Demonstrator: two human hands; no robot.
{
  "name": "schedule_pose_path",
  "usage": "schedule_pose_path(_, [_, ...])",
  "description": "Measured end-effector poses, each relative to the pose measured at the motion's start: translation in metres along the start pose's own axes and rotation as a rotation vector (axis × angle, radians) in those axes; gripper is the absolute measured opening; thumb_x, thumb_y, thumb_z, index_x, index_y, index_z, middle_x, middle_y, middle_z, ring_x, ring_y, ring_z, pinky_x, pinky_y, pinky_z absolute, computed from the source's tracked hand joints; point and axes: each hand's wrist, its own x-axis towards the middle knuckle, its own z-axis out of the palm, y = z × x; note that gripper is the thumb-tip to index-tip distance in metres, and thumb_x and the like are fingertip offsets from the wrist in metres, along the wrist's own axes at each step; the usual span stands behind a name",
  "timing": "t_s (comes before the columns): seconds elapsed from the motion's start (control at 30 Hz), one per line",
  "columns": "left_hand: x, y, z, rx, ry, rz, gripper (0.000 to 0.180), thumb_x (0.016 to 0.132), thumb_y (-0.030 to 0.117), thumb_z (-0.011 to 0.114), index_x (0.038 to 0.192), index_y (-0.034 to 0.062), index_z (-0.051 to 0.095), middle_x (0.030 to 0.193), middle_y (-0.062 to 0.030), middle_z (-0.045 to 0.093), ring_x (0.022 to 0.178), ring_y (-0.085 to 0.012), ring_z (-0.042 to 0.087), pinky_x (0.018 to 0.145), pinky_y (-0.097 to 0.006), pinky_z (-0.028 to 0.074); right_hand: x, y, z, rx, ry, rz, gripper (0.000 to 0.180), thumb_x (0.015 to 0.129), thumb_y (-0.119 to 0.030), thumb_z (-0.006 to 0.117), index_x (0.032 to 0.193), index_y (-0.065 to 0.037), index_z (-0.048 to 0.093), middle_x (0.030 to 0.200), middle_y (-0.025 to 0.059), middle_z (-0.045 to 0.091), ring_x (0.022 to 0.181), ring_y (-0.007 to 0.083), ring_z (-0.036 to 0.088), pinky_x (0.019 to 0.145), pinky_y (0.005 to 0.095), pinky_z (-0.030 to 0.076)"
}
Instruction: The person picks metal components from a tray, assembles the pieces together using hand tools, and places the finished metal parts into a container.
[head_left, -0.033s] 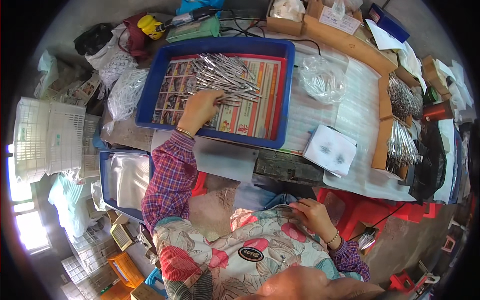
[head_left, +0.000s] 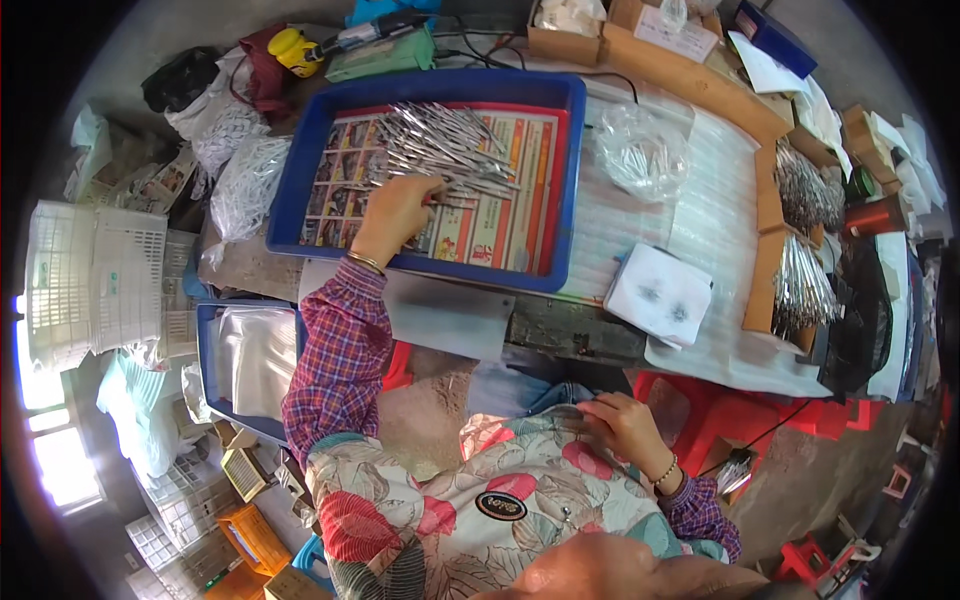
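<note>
Nearest to me, my right hand [head_left: 625,425] rests against my lap on the flowered apron [head_left: 480,510], fingers curled loosely inward; whether it has anything in its grip I cannot tell, since the palm faces down. Just right of it is a red plastic stool [head_left: 730,410]. To my near left, below the table edge, a second blue tray [head_left: 215,400] holds clear plastic bags [head_left: 255,355], and a white slatted crate [head_left: 90,280] stands further left.

Farther out, my left arm in its plaid sleeve [head_left: 335,360] reaches up over the table edge into the big blue tray [head_left: 560,190], which is lined with printed paper. My left hand [head_left: 395,215] lies palm down at the near left edge of the heap of thin metal pieces [head_left: 440,150], fingers bent and pinching at a few of them; the fingertips touch the pile, and the rest of the heap spreads across the far middle of the tray.

Right of the tray, a white pad [head_left: 660,295] lies on the ribbed foam sheet, and beyond it a clear bag [head_left: 640,150] of small pale parts. At the far right, cardboard dividers [head_left: 765,200] hold more bundles of metal pieces. At the far left lie a yellow tool [head_left: 290,45] and a green pouch [head_left: 385,55].
</note>
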Motion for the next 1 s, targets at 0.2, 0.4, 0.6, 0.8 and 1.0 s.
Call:
schedule_pose_path(0.2, [0.004,-0.004,0.007,0.052,0.020,-0.027,0.019,0.071,0.009,0.058,0.090,0.0078,0.063,0.088,-0.0140,0.064,0.085,-0.0346,0.061,0.071,-0.043,0.049,0.007,0.001,0.007,0.045,-0.015,-0.014,0.018,0.077,-0.012,0.064,0.094,-0.006,0.064,0.083,0.0099,0.061,0.074,0.0302,0.059,0.063,0.0397,0.049])
schedule_pose_path(0.4, [0.002,0.000,0.005,0.025,0.040,-0.011,0.014,0.071,0.011,0.061,0.085,0.0072,0.059,0.083,-0.0134,0.062,0.084,-0.0349,0.060,0.069,-0.044,0.048,0.016,0.000,0.003,0.220,-0.049,0.023,0.018,0.080,-0.010,0.065,0.098,-0.005,0.067,0.087,0.0125,0.064,0.078,0.0314,0.062,0.067,0.0346,0.052])
schedule_pose_path(0.6, [0.000,0.025,-0.006,-0.126,0.163,0.005,0.015,0.074,0.010,0.061,0.088,0.0081,0.058,0.075,-0.0139,0.061,0.071,-0.0350,0.060,0.061,-0.041,0.046,0.021,0.000,-0.005,0.729,-0.131,0.222,0.022,0.088,-0.012,0.062,0.107,-0.001,0.065,0.095,0.0105,0.067,0.085,0.0177,0.065,0.074,0.0284,0.051])
schedule_pose_path(0.8, [-0.020,0.126,-0.014,-0.368,0.115,0.307,0.025,0.069,-0.005,0.061,0.091,0.0064,0.059,0.077,-0.0087,0.055,0.061,-0.0245,0.058,0.056,-0.033,0.046,0.041,-0.010,-0.025,1.476,-0.103,0.462,0.038,0.095,-0.028,0.053,0.120,0.001,0.057,0.111,0.0096,0.063,0.098,0.0155,0.061,0.087,0.0283,0.049])
schedule_pose_path(1.0, [-0.035,0.213,0.001,-0.198,-0.183,0.839,0.034,0.061,0.000,0.067,0.094,0.0097,0.062,0.076,-0.0059,0.055,0.064,-0.0253,0.059,0.052,-0.033,0.046,0.041,-0.018,-0.044,1.947,0.058,0.475,0.036,0.098,-0.028,0.044,0.123,-0.002,0.050,0.118,0.0117,0.057,0.107,0.0234,0.059,0.091,0.0381,0.050])
